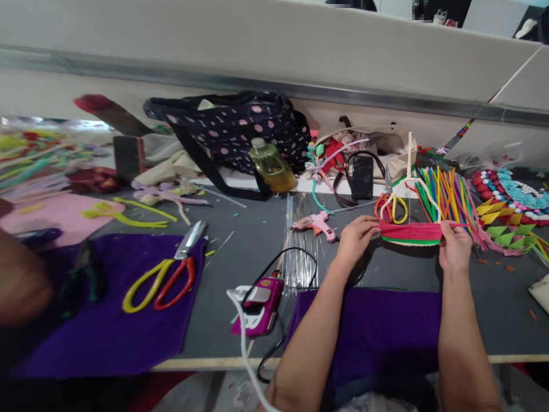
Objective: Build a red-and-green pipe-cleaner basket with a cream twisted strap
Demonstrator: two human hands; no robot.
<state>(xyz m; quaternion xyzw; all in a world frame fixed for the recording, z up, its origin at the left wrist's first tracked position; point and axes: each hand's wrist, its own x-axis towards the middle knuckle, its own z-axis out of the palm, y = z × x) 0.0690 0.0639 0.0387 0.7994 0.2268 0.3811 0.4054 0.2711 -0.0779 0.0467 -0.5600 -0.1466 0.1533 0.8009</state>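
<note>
A craft piece [410, 231] with bright pink strips along its top and a green band below is stretched level between my two hands. A cream fuzzy stem frame [410, 166] rises behind it; I cannot tell whether the two are joined. My left hand [358, 237] pinches the left end of the piece, fingers closed. At the right end my right hand [455, 249] grips it between thumb and fingers. Just behind stand red-and-yellow-handled scissors [400, 210] and a bundle of colourful fuzzy stems [446, 191]. A pink glue gun [315, 225] lies left of my left hand.
A purple cloth [390, 315] lies below my forearms. Leftward are a magenta power strip [261, 306] with cords, clear glue sticks [301, 252], large scissors [171, 274] and another person's blurred hand [21, 274]. A dotted bag [231, 129] and bottle [272, 166] stand behind.
</note>
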